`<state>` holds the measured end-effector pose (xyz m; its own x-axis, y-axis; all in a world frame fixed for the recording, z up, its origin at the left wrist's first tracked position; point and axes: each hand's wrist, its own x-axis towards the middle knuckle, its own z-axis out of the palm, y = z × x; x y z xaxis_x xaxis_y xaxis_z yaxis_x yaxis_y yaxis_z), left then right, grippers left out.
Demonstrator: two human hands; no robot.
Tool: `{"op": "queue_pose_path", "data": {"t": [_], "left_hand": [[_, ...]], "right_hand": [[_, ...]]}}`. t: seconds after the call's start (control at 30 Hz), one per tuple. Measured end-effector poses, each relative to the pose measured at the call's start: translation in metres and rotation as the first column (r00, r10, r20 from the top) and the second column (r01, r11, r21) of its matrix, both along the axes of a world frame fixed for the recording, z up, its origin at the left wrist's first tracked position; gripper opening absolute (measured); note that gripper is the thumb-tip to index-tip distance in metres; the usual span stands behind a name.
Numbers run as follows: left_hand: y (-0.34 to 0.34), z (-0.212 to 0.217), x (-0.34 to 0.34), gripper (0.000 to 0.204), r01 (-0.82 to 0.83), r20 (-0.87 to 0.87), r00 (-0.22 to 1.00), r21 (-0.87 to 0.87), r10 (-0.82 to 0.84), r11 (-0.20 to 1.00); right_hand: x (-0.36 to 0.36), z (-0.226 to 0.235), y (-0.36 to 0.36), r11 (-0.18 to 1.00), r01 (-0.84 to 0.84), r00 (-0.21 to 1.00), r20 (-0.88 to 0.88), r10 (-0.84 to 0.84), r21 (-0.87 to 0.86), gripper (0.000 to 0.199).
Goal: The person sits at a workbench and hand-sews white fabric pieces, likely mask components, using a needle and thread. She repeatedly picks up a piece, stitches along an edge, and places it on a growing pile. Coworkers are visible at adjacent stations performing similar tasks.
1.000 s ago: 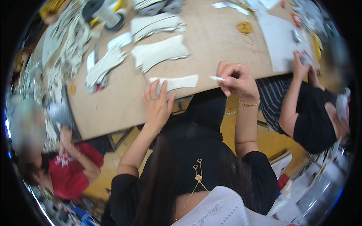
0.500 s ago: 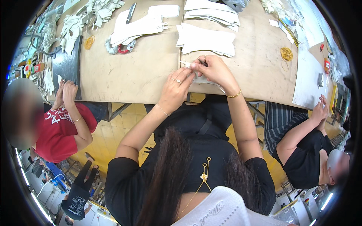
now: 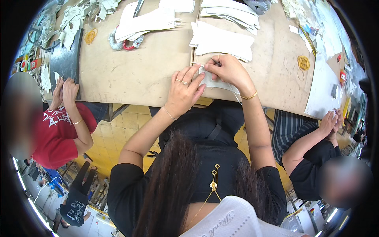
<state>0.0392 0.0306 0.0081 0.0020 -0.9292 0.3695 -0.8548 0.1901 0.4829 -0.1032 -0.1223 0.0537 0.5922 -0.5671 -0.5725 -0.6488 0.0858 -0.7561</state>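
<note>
A white curved piece of sheet material [image 3: 218, 83] lies at the table's near edge, partly hidden by my hands. My left hand [image 3: 185, 89] rests on its left end, fingers stretched and a little apart, thumb spread away. Over its upper edge, my right hand [image 3: 231, 74] is closed in a pinch. A small dark tool [image 3: 216, 64] shows between its fingers; its kind is hidden. A thin pale strip hangs from the piece below my right wrist. Just beyond my hands sits a stack of white cut pieces [image 3: 224, 41].
More white pieces [image 3: 231, 14] are stacked farther back, others [image 3: 148, 21] at left beside a grey and red ring-shaped thing [image 3: 128, 44]. Yellow rubber bands [image 3: 303, 63] lie at right. Co-workers sit at both sides, a dark board [image 3: 65, 59] before the left one.
My left fingers have loosened from a pinch and lie flatter on the piece. My right hand has shifted slightly right, baring more of the white piece. The whole view has shifted a little.
</note>
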Motion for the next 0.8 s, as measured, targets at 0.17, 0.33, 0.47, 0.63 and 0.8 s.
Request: {"op": "queue_pose_path", "data": {"t": [0.17, 0.33, 0.47, 0.63, 0.8], "left_hand": [[-0.004, 0.006, 0.001, 0.034, 0.034, 0.061, 0.997, 0.065, -0.038, 0.997], [-0.007, 0.010, 0.002, 0.036, 0.036, 0.111, 0.993, 0.078, -0.045, 0.996], [-0.010, 0.012, -0.002, 0.046, 0.026, 0.096, 0.995, 0.116, -0.037, 0.993], [-0.010, 0.016, -0.007, 0.055, 0.001, 0.156, 0.987, 0.147, -0.024, 0.989], [-0.012, 0.015, -0.009, 0.054, 0.000, 0.242, 0.970, 0.156, -0.038, 0.988]], "right_hand": [[-0.003, 0.002, 0.004, 0.999, 0.030, 0.999, -0.015, -0.031, -0.034, 0.027], [-0.044, 0.018, 0.014, 0.990, 0.109, 0.988, -0.098, -0.119, -0.094, 0.029], [-0.068, 0.018, 0.024, 0.975, 0.189, 0.968, -0.147, -0.204, -0.114, 0.030], [-0.073, 0.007, 0.033, 0.954, 0.192, 0.970, -0.103, -0.220, -0.230, 0.032], [-0.074, 0.001, 0.031, 0.955, 0.164, 0.974, -0.115, -0.197, -0.248, 0.032]]}}
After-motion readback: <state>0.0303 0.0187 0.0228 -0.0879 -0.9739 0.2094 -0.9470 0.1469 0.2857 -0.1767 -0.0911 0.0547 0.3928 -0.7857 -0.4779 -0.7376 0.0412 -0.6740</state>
